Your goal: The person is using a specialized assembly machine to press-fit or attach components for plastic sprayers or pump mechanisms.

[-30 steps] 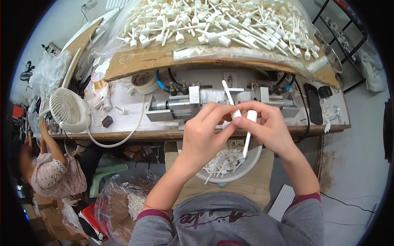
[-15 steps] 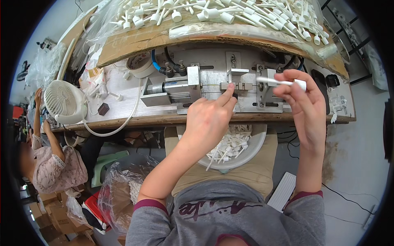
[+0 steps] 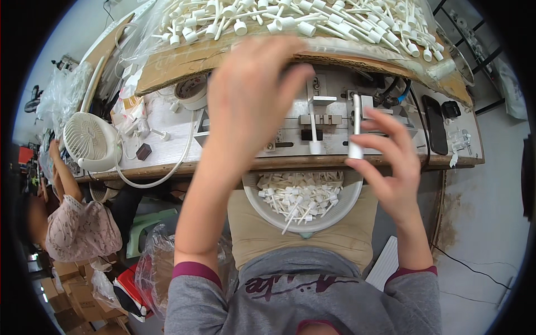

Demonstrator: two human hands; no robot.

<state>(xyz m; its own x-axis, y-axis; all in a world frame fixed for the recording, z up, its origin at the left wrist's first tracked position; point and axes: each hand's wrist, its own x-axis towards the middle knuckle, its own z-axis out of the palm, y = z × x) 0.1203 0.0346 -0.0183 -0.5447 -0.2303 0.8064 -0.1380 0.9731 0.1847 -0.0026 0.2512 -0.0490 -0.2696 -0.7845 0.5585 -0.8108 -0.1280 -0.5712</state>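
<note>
My right hand (image 3: 393, 164) is closed on a white capped stick (image 3: 355, 127), pinching its cap between thumb and fingers; the stick points away from me. Blurred by motion, my left hand (image 3: 251, 95) is over the left part of the metal fixture, near the cardboard's edge. Its thumb is apart from the fingers and nothing shows between them. A second white capped stick (image 3: 315, 137) is at the fixture's small metal block (image 3: 329, 119), cap toward me. Part of the fixture is hidden behind my left hand.
Many white capped sticks (image 3: 335, 19) lie heaped on the cardboard (image 3: 167, 72) at the back. A white basin (image 3: 357, 198) on my lap holds more. A fan (image 3: 89, 139) and tape roll (image 3: 192, 92) are left, a phone (image 3: 434, 125) right. A co-worker (image 3: 84, 223) sits far left.
My left hand has lifted off the metal block and moved up and left. The right hand has come down and left, turning its capped stick upright. Another capped stick now shows at the block.
</note>
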